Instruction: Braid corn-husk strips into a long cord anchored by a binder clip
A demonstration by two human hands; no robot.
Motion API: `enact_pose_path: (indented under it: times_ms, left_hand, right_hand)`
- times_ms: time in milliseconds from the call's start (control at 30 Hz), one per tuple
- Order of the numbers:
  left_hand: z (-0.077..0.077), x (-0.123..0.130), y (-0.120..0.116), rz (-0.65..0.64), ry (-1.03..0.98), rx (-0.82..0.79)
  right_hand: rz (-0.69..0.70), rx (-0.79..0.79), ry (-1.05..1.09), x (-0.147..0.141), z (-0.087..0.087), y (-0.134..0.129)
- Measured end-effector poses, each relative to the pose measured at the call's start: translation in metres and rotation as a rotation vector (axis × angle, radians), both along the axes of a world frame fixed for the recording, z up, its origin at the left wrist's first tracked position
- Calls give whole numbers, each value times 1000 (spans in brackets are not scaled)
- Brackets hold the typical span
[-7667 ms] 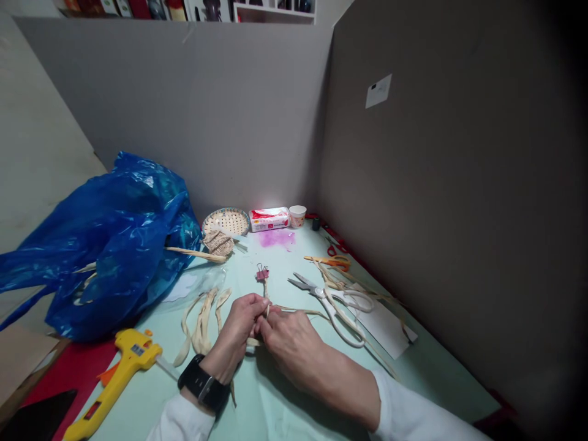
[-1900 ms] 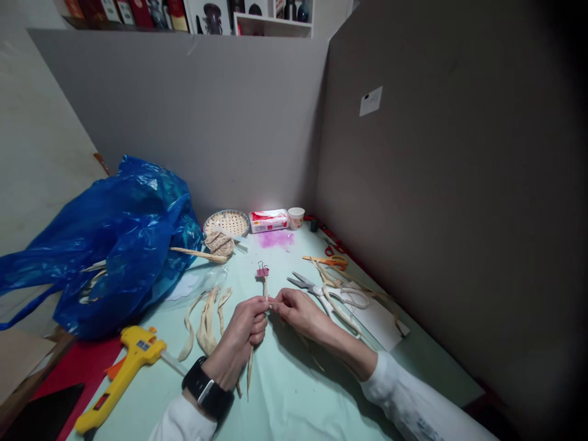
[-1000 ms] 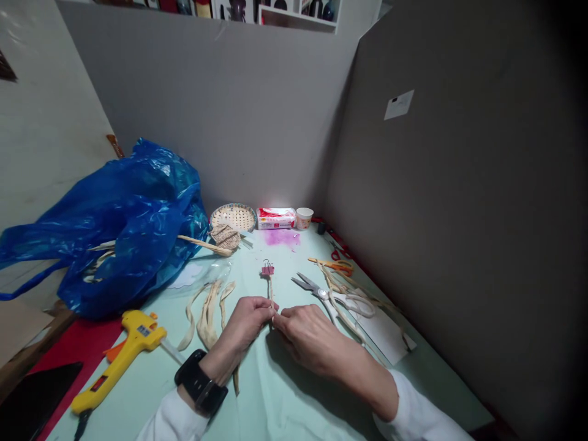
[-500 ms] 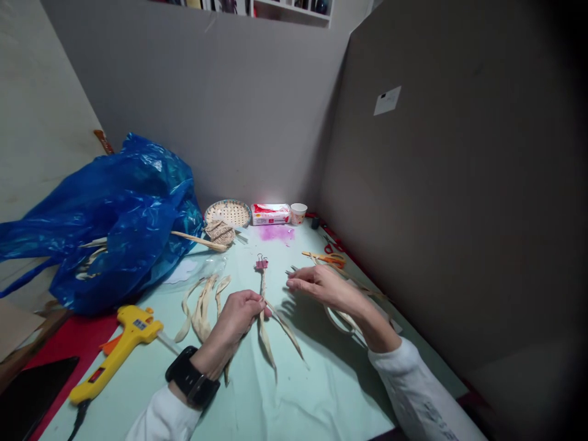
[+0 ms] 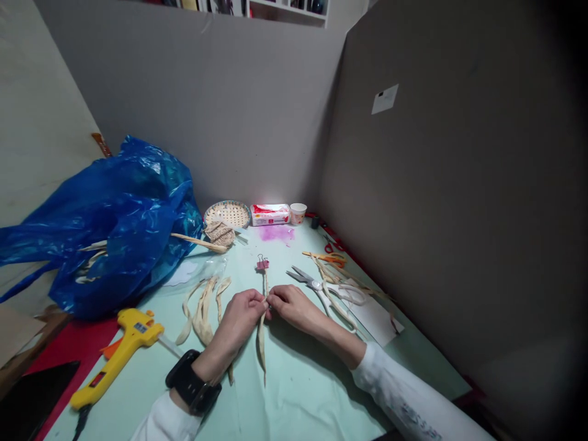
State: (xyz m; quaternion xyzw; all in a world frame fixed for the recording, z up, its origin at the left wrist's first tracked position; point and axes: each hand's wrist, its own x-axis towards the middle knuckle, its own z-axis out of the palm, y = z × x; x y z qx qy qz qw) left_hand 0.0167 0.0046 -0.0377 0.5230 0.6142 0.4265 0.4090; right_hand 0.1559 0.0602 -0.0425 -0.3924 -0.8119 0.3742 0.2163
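A twisted strand of dried husk (image 5: 261,349) runs down from a pink binder clip (image 5: 263,264) on the table. My left hand (image 5: 243,312) pinches the strand below the clip. From the other side my right hand (image 5: 291,306) is closed on the same strand, its fingertips touching those of the left. Loose tails of husk hang below the hands toward me. More pale husk strips (image 5: 202,315) lie left of my left hand. White-handled scissors (image 5: 316,285) rest open-bladed just beyond my right hand.
At left are a yellow glue gun (image 5: 117,352) and a blue plastic bag (image 5: 124,226). A woven basket (image 5: 228,214), tissue pack (image 5: 271,214) and paper cup (image 5: 298,213) line the back. Orange scissors (image 5: 333,260) and a white card (image 5: 374,315) lie right, beside a grey partition (image 5: 436,202).
My right hand has moved left and down from above the white-handled scissors to the strand, closing on it beside my left hand. The two spread tails now hang closer together.
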Motion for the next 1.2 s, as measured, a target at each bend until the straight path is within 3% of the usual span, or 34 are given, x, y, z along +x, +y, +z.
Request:
enact_pose_path:
  times_ms: [267,533,733,833,900,1033,1200]
  left_hand:
    - [8,1,-7,-2,418,119]
    - [21,10,-23,-26,563,143]
    - [2,32,-35,-121,473,116]
    - [3,35,-38,-149,390,94]
    - [9,30,-34,-112,317,82]
    - [14,11,-14,88,100,40]
    - [0,7,1,-40,-273,-132]
  right_hand:
    - [-88,-167,155,0,-10,-3]
    - [-90,-384,365,0,-12,-4]
    - [-51,-650,492,5,-2,-1]
    - [-41,-731,532,7,2,0]
    - [-52,-761,555,7,3,-1]
    - [-62,-797,586,4,1,-4]
    - [-42,-802,589,0,1,-10]
